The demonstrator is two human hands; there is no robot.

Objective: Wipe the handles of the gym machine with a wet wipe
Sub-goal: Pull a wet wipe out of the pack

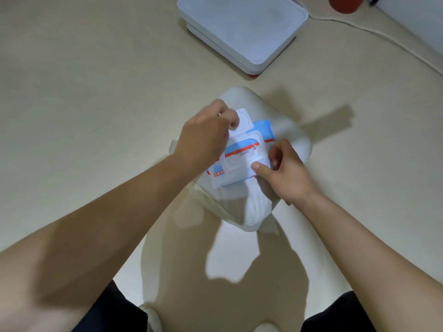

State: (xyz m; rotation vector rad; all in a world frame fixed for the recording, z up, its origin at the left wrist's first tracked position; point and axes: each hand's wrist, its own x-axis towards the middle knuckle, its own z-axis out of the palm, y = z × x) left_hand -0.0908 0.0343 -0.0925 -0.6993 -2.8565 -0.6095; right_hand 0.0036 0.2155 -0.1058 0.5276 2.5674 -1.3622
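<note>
Early stage, judging by the layout: no wipe is out yet and no gym machine or handle is in view, so all the wiping is left. Nearest, dark shorts (112, 310) and pale shoes (153, 317) at the bottom edge, person standing over the work. Right hand (285, 173) pinches the near right end of the wet wipe pack (239, 161), thumb pressed on its top face, steadying it. Left hand (206, 137) grips the white flip lid (242, 121) at the pack's far left, fingers closed on the lid edge; lid looks lifted, opening beneath it not clearly visible. Pack rests on a white rounded stool (292, 142), directly under both grips. Next is probably pulling a wipe, then going to the machine. Beyond the grips, beige smooth floor (96, 68), hard shadows. Farther, up and right of the hands, a white flat scale-like box (242, 27) with a white cable (383, 37); a red object (345, 3) at the top edge, unclear.
</note>
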